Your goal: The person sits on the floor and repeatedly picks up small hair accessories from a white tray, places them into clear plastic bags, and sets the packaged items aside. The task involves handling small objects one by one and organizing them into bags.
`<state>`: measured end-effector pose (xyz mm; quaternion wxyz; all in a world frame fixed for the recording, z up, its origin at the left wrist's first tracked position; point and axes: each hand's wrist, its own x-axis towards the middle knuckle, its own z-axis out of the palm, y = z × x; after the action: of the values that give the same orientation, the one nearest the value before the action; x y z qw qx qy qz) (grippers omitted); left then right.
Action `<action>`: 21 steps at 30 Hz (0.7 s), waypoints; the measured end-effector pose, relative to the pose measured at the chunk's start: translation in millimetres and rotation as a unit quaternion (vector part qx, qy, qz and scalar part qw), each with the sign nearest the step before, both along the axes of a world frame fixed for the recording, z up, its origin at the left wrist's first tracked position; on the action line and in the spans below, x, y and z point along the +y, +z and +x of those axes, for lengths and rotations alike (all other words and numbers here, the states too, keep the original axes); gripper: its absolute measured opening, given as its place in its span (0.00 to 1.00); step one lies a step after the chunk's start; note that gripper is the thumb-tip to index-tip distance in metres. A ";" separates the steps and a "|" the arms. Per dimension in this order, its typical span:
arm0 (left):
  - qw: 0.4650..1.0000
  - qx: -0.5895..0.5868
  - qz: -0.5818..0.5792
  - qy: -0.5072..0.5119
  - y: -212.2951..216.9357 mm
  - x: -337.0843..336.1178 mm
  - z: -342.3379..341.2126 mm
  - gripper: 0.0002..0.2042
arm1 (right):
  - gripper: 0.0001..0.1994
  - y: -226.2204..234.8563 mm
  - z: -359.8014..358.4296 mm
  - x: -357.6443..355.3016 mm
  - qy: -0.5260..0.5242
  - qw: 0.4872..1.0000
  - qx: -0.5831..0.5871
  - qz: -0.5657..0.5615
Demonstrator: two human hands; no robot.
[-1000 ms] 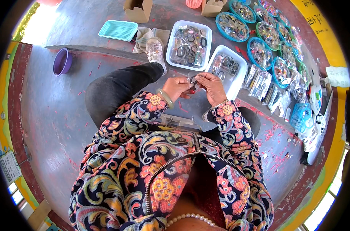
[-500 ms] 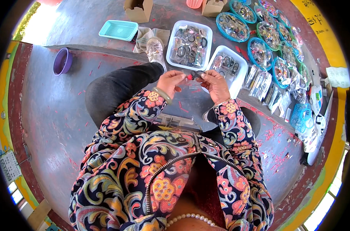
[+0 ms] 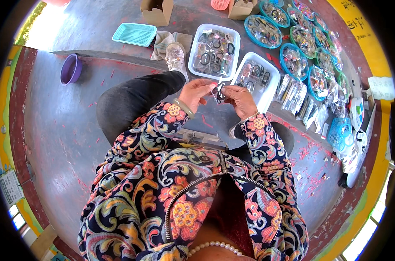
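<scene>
My left hand [image 3: 196, 92] and my right hand [image 3: 241, 100] meet in front of me, both pinching a small clear packet [image 3: 219, 92] with a dark ring-like piece in it. The packet is held above my knees, just short of two white trays. The nearer white tray [image 3: 269, 85] and the farther white tray [image 3: 199, 44] each hold several small packed dark pieces. I sit in a flowered jacket and dark trousers, with a pale bangle on my left wrist.
A row of blue round baskets [image 3: 294, 61] full of small items curves off to the right, with clear packets [image 3: 298, 96] beside them. A teal tray [image 3: 134, 34], a purple bowl [image 3: 71, 68], cardboard boxes [image 3: 156, 11] and a cloth [image 3: 165, 40] lie on the grey floor.
Both hands have lifted slightly away from my lap toward the trays, still working the small packet between the fingers.
</scene>
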<state>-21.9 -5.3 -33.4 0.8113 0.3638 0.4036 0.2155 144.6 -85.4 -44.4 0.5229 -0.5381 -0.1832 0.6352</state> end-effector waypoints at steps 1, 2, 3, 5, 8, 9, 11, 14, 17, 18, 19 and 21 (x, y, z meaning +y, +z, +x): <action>1.000 -0.016 -0.022 0.003 0.6 -0.5 -0.5 0.08 | 0.09 -0.7 -0.4 0.4 -0.010 1.000 0.007 0.002; 0.999 -0.032 -0.044 0.006 1.5 -1.0 -0.9 0.08 | 0.09 -0.6 -1.0 0.9 -0.020 1.000 0.014 0.004; 0.997 -0.048 -0.065 0.009 2.1 -1.1 -1.3 0.08 | 0.09 1.1 -2.3 0.9 -0.017 1.000 0.016 0.002; 0.996 -0.055 -0.068 0.018 -1.7 -0.6 -2.0 0.08 | 0.09 7.2 -5.8 0.5 -0.012 1.000 0.021 -0.001; 0.995 -0.066 -0.072 0.025 -6.6 1.1 -2.2 0.08 | 0.09 5.5 -4.9 0.3 0.007 1.000 0.008 0.001; 0.995 -0.070 -0.073 0.025 -7.3 1.2 -2.1 0.08 | 0.09 5.6 -4.7 0.0 0.010 1.000 0.006 0.005; 0.994 -0.080 -0.070 0.037 -2.3 -0.7 -1.2 0.07 | 0.09 5.9 -4.4 -0.2 0.016 1.000 0.003 0.015; 0.993 -0.090 -0.065 0.045 -3.6 -1.3 -0.4 0.07 | 0.08 1.7 -4.1 0.3 0.027 0.999 -0.021 0.017; 0.994 -0.088 -0.055 0.038 -7.7 -0.2 -1.0 0.06 | 0.08 7.5 -5.8 0.8 0.040 0.998 -0.033 0.019; 0.994 -0.085 -0.051 0.034 -9.0 0.3 -1.5 0.06 | 0.08 8.4 -6.1 1.2 0.045 0.998 -0.043 0.019; 0.995 -0.078 -0.045 0.029 -11.4 1.1 -2.0 0.06 | 0.08 9.4 -6.3 1.7 0.049 0.997 -0.053 0.020; 0.997 -0.065 -0.034 0.020 -15.9 2.2 -3.1 0.06 | 0.08 9.5 -6.6 2.7 0.049 0.996 -0.070 0.030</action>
<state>-25.0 -3.1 -49.4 0.8432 0.3132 0.3645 0.2409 138.0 -82.7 -34.9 0.4931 -0.5557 -0.2649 0.6147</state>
